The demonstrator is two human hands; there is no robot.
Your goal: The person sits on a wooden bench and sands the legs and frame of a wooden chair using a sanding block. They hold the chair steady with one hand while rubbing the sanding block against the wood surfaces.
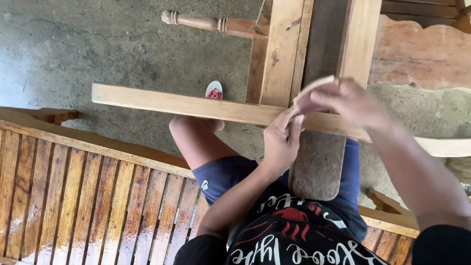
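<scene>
my left hand (282,140) is pressed on the long pale wooden strip (181,104), fingers curled over its near edge and pinching it steady right at the middle. my right hand (343,100) is just beside it, blurred, fingers closed around a small pale piece (314,86) that looks like folded sandpaper, though i can't tell for sure. it sits against the strip's top face, touching my left fingertips.

the strip lies crosswise in front of me, one end poking out to the left over the concrete floor (98,44), the other running off to the right under my forearm. it rests across a wooden frame (282,44) of upright planks, and a rough grey board (319,167) comes down from that frame onto my lap between my knees.

further out, a turned wooden spindle (211,23) sticks out left from the frame. my foot in a sandal (214,91) shows just past the strip. to the left, i'm on a slatted wooden bench (83,201), glossy and wet-looking. top right, a carved reddish panel (422,51).
</scene>
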